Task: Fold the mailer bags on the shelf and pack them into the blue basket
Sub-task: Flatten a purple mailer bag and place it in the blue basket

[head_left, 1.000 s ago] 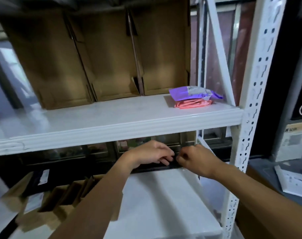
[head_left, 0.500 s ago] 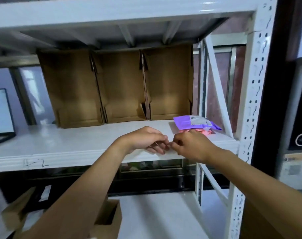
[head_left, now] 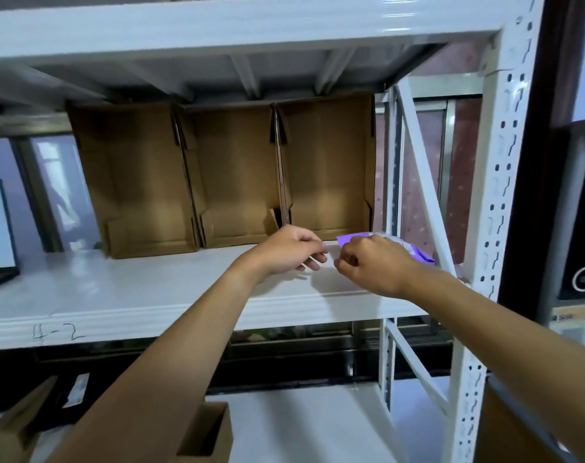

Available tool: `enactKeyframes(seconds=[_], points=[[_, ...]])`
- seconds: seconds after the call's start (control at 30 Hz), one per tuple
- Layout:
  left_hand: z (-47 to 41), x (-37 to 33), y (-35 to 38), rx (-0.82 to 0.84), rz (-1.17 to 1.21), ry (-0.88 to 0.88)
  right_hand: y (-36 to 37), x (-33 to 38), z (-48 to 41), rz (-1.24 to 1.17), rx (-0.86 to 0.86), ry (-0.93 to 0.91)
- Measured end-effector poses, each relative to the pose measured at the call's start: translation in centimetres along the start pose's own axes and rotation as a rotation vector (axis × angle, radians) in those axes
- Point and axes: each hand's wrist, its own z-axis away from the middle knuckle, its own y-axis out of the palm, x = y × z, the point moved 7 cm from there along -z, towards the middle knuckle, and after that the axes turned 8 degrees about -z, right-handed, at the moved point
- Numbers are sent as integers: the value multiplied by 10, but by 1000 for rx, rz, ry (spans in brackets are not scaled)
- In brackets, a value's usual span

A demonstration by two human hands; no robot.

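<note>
A white metal shelf [head_left: 117, 289], marked "4-2" on its front lip, is lined at the back with three open cardboard bins [head_left: 237, 182]. Over its right part the left hand [head_left: 286, 250] and right hand [head_left: 371, 265] are held close together, fingers curled; whether anything is pinched cannot be told. A purple mailer bag [head_left: 423, 257] is laid on the shelf just behind the right hand.

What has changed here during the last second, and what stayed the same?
The left hand and right hand rose from below the shelf to above it, fingertips still curled close together. The right hand now covers part of the purple bag. Bag and cardboard boxes did not move.
</note>
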Motion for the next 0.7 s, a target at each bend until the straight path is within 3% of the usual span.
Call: enactKeyframes(seconds=[0.27,0.4,0.57,0.7], points=[[-33,14,30,-205,-69,30,15,-28,-10,-17,-34,21],[-47,17,53,-211,-199,27,21,-47,-7,10,-46,47],[-51,19,66,-270,-350,-13,14,-71,-1,-25,-191,151],[-57,23,71,-211,-352,-7,19,-87,-1,-44,-148,230]])
